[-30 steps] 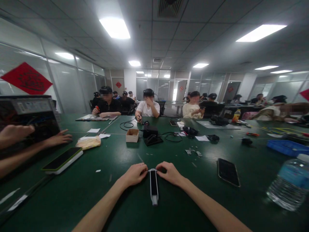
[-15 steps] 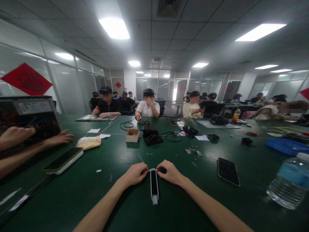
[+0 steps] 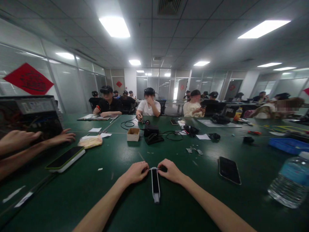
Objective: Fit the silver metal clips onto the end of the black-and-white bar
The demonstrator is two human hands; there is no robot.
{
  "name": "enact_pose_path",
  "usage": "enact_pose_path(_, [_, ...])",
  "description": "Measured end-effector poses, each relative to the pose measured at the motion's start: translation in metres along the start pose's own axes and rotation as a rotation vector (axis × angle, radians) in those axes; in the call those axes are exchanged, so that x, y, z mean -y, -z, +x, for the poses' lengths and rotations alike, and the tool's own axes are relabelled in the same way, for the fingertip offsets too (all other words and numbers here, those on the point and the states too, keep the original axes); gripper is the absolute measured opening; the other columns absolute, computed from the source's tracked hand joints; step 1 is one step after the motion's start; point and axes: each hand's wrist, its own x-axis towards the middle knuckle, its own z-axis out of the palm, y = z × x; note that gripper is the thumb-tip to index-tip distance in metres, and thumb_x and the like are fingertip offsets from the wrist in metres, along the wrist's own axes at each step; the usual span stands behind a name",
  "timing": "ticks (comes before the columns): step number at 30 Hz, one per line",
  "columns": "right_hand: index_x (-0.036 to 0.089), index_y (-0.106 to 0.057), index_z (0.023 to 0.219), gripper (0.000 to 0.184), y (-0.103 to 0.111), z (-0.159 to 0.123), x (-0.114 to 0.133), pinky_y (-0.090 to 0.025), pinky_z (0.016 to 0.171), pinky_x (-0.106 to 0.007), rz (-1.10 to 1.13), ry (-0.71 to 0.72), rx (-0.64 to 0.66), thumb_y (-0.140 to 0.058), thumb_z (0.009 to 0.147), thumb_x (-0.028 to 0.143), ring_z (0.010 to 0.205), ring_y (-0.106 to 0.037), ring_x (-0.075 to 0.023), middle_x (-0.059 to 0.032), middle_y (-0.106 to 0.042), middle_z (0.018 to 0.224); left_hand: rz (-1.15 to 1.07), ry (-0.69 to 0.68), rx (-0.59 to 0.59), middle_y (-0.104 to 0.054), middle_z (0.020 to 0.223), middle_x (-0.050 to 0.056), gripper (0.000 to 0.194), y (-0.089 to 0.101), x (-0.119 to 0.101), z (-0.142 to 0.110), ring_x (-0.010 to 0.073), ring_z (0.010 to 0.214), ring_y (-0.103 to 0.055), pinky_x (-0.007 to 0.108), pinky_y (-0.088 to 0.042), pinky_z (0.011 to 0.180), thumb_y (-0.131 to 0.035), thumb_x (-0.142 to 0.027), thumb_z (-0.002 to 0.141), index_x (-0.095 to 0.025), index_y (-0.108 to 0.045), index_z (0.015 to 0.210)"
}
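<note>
Left hand (image 3: 137, 171) and right hand (image 3: 172, 171) still flank the slim device (image 3: 155, 184).

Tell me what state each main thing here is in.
Slim white-rimmed object: dark face up
Left hand: curled at the object's far end
Right hand: curled at the same end
Black smartphone: face up, screen dark
Green-edged smartphone: face up, screen dark
Water bottle: upright, capped
Small box: open
Computer case: side open

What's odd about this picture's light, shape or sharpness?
In the head view, a ceiling light burns white, the bottle leans, stretched near the right edge, and the slim gadget between left hand and right hand looks soft.
</note>
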Motion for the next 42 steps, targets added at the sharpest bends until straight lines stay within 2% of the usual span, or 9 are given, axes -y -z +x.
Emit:
enact_pose_path(15, [0.018,-0.066,0.092,0.014,0.013,0.000,0.004,-0.045,0.078,-0.029,0.007,0.021,0.066,-0.063,0.081,0.026,0.086,-0.056,-0.0163,-0.0031,-0.065,0.090,-0.026,0.003,0.020,-0.059,0.085,0.002,0.015,0.001,0.001,-0.001,0.0145,0.074,-0.055,0.024,-0.040,0.065,-0.043,-0.025,0.088,-0.019,-0.057,0.088])
enact_pose_path(23, [0.019,-0.067,0.097,0.017,0.013,0.000,0.002,-0.045,0.078,-0.029,-0.004,0.027,0.105,-0.060,0.084,0.027,0.086,-0.057,-0.0163,-0.0031,-0.066,0.093,-0.024,0.002,0.025,-0.060,0.084,0.002,0.016,0.002,0.000,-0.001,0.0140,0.072,-0.055,0.023,-0.040,0.064,-0.043,-0.024,0.088,-0.019,-0.057,0.088])
enact_pose_path(28, [0.020,-0.066,0.104,0.025,0.021,0.001,-0.006,-0.044,0.084,-0.031,-0.037,0.058,0.126,-0.063,0.081,0.029,0.092,-0.056,-0.0177,-0.0042,-0.065,0.100,0.003,-0.009,0.018,-0.061,0.084,0.003,0.015,0.001,0.002,0.000,0.0146,0.072,-0.055,0.024,-0.041,0.065,-0.043,-0.023,0.086,-0.018,-0.058,0.088])
enact_pose_path(31, [0.020,-0.066,0.103,0.023,0.028,-0.001,-0.014,-0.043,0.086,-0.033,-0.063,0.047,0.125,-0.061,0.082,0.029,0.094,-0.055,-0.0184,-0.0044,-0.065,0.101,0.003,-0.010,0.020,-0.061,0.084,0.003,0.015,0.001,0.002,0.001,0.0147,0.072,-0.055,0.024,-0.041,0.065,-0.043,-0.024,0.086,-0.018,-0.058,0.089])
enact_pose_path(36, [0.023,-0.068,0.097,0.020,0.029,-0.003,-0.015,-0.045,0.078,-0.030,-0.075,0.005,0.205,-0.058,0.083,0.032,0.086,-0.055,-0.0174,-0.0033,-0.063,0.093,-0.005,-0.013,0.023,-0.061,0.085,0.003,0.015,0.001,0.002,0.000,0.0148,0.074,-0.056,0.024,-0.040,0.066,-0.043,-0.024,0.087,-0.019,-0.058,0.089])
enact_pose_path(42, [0.021,-0.070,0.089,0.017,0.025,0.003,-0.001,-0.044,0.072,-0.028,-0.190,0.006,0.220,-0.055,0.085,0.028,0.082,-0.055,-0.0168,-0.0044,-0.062,0.088,-0.004,0.004,0.021,-0.061,0.087,0.003,0.016,0.001,0.001,0.000,0.0153,0.075,-0.057,0.024,-0.041,0.067,-0.043,-0.024,0.088,-0.019,-0.058,0.090])
